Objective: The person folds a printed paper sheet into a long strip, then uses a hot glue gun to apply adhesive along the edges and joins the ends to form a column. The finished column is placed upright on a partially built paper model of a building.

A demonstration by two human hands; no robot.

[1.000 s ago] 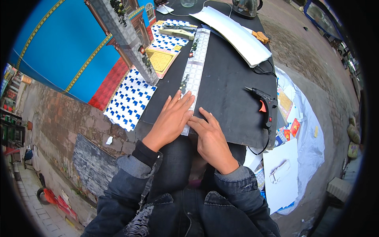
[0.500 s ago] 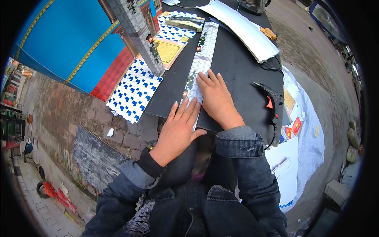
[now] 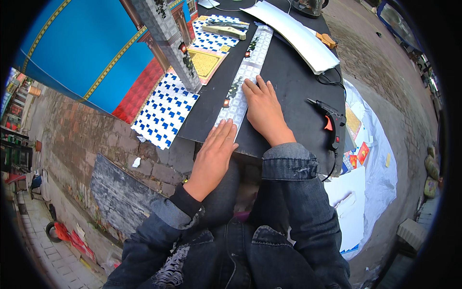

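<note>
A long narrow strip of printed paper or card [image 3: 244, 72], patterned in grey stone blocks with dark leaves and small lanterns, lies on the black table [image 3: 288, 82]. My left hand [image 3: 215, 156] rests on its near end, fingers stretched out and close together. My right hand [image 3: 264, 108] lies further up along its right edge, fingers extended and pressing down lightly. Neither hand grips anything. To the left stands a tall folded post [image 3: 175, 48] with similar stone print, its foot on a blue-and-white checked sheet [image 3: 166, 108].
A black hot glue gun [image 3: 332, 123] with a red trigger lies on the right, its cord hanging over the edge. White sheets [image 3: 301, 41] curve along the far right. A utility knife [image 3: 224, 31] sits on the far checked sheet. A large blue printed panel [image 3: 86, 53] rises at left.
The strip's near end has swung slightly left. My left hand has drawn its fingers and thumb closer together, and my right hand has slid a little up the strip.
</note>
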